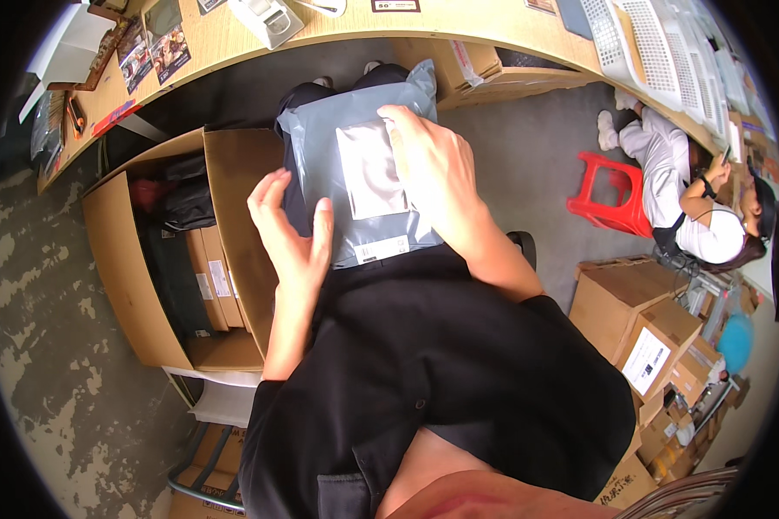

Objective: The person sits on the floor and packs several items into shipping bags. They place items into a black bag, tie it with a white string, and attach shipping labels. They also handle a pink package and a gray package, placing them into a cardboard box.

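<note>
A grey plastic mailing bag (321, 123) lies across the person's lap. On top of it is a shiny white label or pouch (367, 172), and a smaller printed label (382, 248) is at the bag's near edge. My right hand (432, 165) rests on the right side of the shiny piece, its fingers bent; whether it pinches the piece cannot be told. My left hand (292, 227) is raised at the bag's left edge, thumb and fingers apart, with nothing in it.
An open cardboard box (113, 259) with packages stands at the left. A wooden table (337, 23) curves across the far side, holding a tape dispenser (267, 19) and white baskets (649, 52). At right, a person (707, 214) sits by a red stool (610, 194); stacked boxes (623, 285) are nearer.
</note>
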A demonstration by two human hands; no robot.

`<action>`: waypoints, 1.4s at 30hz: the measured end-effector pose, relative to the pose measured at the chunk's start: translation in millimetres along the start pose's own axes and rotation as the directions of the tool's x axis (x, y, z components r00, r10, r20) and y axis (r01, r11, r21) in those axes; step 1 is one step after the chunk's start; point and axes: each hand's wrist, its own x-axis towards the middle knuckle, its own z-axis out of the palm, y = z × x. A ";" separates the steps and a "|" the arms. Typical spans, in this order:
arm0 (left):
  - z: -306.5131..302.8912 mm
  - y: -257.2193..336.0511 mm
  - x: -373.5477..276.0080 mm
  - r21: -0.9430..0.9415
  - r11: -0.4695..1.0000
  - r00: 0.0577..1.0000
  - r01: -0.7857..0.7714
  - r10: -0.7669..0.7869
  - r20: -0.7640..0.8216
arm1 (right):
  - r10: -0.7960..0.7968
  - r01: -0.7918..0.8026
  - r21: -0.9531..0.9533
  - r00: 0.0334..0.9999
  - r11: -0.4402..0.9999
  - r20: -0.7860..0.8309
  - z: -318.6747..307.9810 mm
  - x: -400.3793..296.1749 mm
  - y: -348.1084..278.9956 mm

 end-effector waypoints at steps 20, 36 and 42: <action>11.2 29.1 34.8 0.426 0.861 0.859 -0.277 0.023 0.511 | 0.008 0.000 0.206 0.999 0.979 -0.036 -6.0 -4.5 42.6; -18.9 20.5 51.4 0.223 0.933 0.843 -0.281 0.129 0.522 | -0.285 0.284 0.039 0.923 0.958 0.260 -22.0 15.7 8.1; -38.4 -3.6 90.8 0.271 0.943 0.973 -0.191 0.145 0.180 | -0.248 0.237 0.172 0.968 0.956 0.042 -15.9 26.6 11.0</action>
